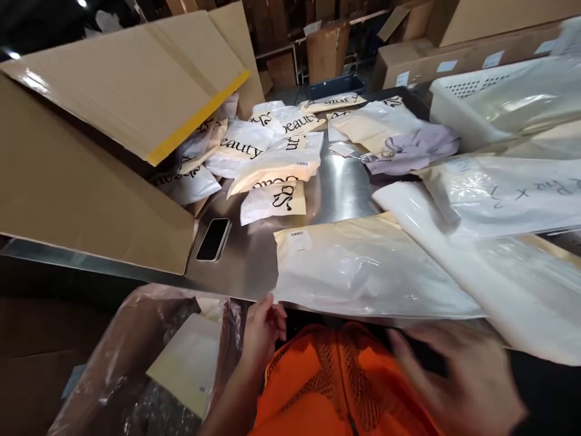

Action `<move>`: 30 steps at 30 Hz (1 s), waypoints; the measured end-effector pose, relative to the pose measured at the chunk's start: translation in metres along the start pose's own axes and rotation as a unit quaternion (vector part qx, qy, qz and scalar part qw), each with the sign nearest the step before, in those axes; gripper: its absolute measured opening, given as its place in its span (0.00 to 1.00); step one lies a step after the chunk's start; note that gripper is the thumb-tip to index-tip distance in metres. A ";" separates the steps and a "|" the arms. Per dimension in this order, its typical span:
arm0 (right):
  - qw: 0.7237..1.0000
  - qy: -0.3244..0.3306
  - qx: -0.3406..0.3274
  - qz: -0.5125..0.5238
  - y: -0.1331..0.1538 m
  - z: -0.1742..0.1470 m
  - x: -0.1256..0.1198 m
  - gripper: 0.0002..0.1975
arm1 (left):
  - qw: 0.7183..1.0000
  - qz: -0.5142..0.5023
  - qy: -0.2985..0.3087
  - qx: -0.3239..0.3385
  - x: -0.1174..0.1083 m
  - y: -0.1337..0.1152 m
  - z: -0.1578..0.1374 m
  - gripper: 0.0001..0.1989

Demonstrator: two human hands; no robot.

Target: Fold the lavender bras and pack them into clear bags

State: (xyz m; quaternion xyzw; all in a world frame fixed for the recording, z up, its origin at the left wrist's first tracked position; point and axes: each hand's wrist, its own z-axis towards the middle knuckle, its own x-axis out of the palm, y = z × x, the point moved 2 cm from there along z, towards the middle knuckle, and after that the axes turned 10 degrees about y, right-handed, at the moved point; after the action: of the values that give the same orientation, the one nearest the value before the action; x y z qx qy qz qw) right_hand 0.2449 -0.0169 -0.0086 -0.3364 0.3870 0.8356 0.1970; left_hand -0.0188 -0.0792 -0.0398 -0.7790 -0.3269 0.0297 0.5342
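The phone (213, 240) shows a black face with a silvery edge, on a grey steel tabletop (245, 260). To its left, I see a plain brown carton (91, 188) with a bright yellow stripe (200, 118). Beyond it lie white-and-cream pouches (240, 145) lettered in curly black; right of it, a milky white bag (363, 272) with a cream top edge and an orange vest (313, 393) with dark-dotted mesh panels.

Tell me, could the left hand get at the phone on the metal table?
Probably yes: the left hand is at the near edge of the table, and only bare metal shows between it and the phone.
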 end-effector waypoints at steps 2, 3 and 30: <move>0.987 0.013 -0.157 -0.004 0.036 0.015 0.027 0.10 | 0.999 0.031 0.018 0.011 -0.001 0.000 -0.005 0.27; 0.978 0.032 -0.204 -0.006 0.050 0.024 0.042 0.12 | 0.998 0.052 0.033 0.018 -0.003 0.001 -0.008 0.27; 0.955 0.077 -0.281 0.055 0.083 0.047 0.100 0.09 | 0.860 0.386 0.074 0.324 -0.027 -0.011 -0.016 0.11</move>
State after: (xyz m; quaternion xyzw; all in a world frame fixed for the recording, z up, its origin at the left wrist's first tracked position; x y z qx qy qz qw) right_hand 0.1070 -0.0250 -0.0152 -0.4202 0.1686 0.8915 0.0181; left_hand -0.0385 -0.1047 -0.0314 -0.6258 0.0690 0.2800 0.7247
